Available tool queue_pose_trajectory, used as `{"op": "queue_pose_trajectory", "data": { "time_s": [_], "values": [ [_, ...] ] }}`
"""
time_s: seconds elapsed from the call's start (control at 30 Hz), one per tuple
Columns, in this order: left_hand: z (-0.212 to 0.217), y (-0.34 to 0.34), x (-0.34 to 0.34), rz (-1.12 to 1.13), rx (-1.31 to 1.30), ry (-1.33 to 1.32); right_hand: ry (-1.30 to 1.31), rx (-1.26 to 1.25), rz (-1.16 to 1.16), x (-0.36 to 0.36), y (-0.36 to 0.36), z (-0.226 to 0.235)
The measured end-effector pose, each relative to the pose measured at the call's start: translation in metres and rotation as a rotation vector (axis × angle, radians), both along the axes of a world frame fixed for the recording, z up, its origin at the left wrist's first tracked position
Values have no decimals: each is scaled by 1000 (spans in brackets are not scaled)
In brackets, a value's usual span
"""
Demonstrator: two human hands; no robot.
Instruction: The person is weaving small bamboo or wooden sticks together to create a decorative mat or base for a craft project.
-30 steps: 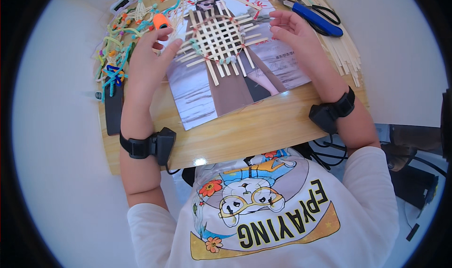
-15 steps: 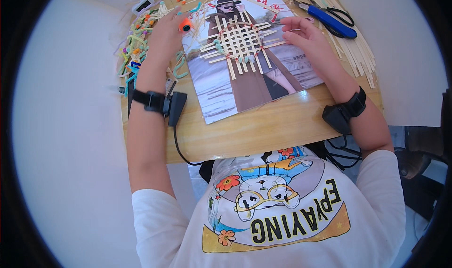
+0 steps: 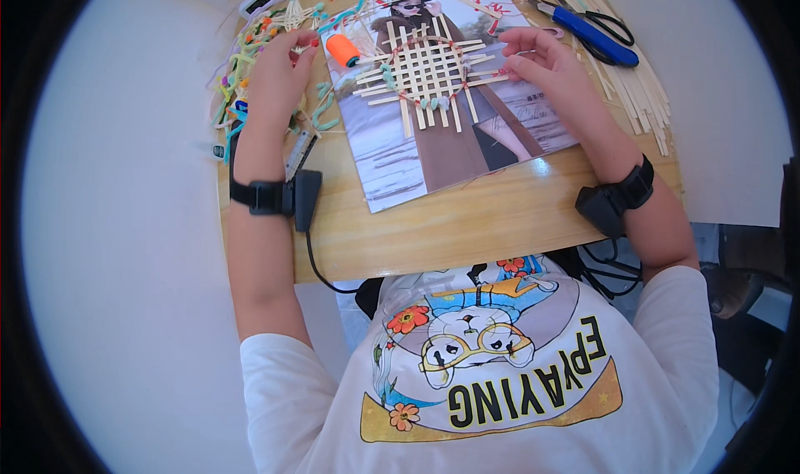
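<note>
A lattice of pale wooden strips [image 3: 427, 70], ringed with reddish cord and partly wound with pale green fuzzy pieces, lies flat on a magazine [image 3: 392, 170]. My right hand [image 3: 546, 66] is curled at its right side, thumb tip by the end of a strip where a bit of red shows. What those fingers pinch is too small to make out. My left hand [image 3: 279, 78], left of the magazine, has thumb and forefinger closed together by a small red spot I cannot identify. Between that hand and the lattice lies an orange thread spool [image 3: 342, 51] on its side.
Blue-handled pliers [image 3: 592, 37] and black-handled scissors [image 3: 612, 26] lie at the back right, over a bundle of loose wooden strips [image 3: 646, 99]. Colourful fuzzy stems [image 3: 237, 78] are heaped on the far left, near a small white digital device [image 3: 258, 1]. A ruler [image 3: 301, 153] lies by my left wrist.
My left hand has drawn back left off the orange spool, which now lies free on the magazine. My right hand's fingers have shifted slightly at the strip end.
</note>
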State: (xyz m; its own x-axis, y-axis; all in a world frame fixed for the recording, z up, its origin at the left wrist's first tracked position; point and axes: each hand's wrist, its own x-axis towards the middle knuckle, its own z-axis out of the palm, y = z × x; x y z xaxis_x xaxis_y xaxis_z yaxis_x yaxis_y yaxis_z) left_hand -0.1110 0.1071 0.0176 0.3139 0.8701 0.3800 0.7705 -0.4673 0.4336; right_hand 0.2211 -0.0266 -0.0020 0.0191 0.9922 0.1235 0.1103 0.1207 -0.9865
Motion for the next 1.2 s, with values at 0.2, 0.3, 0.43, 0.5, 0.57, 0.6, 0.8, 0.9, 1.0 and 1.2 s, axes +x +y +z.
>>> {"op": "queue_pose_trajectory", "data": {
  "time_s": [0.2,0.3,0.43,0.5,0.57,0.6,0.8,0.9,1.0,1.2],
  "values": [
    [-2,-31,8,14,-260,111,15,-17,11,2,1,-1],
    [-6,-26,6,135,-264,106,43,-28,17,1,2,-2],
    [-4,-22,-6,185,-132,49,58,-6,-2,0,1,4],
    [5,-21,-11,133,-50,-199,33,-4,3,1,2,6],
    [22,-36,-2,124,-10,-244,36,43,8,3,2,6],
    [36,-49,7,120,33,-290,38,43,9,2,1,9],
    [56,-88,43,-80,142,-294,39,35,127,-12,-14,19],
    [44,-117,70,-341,19,-383,106,31,310,-23,-25,31],
    [31,-138,95,-621,113,-326,267,-48,509,-38,-40,41],
    [16,-146,100,-581,33,-393,-33,-279,473,-26,-40,45]
  ]
}}
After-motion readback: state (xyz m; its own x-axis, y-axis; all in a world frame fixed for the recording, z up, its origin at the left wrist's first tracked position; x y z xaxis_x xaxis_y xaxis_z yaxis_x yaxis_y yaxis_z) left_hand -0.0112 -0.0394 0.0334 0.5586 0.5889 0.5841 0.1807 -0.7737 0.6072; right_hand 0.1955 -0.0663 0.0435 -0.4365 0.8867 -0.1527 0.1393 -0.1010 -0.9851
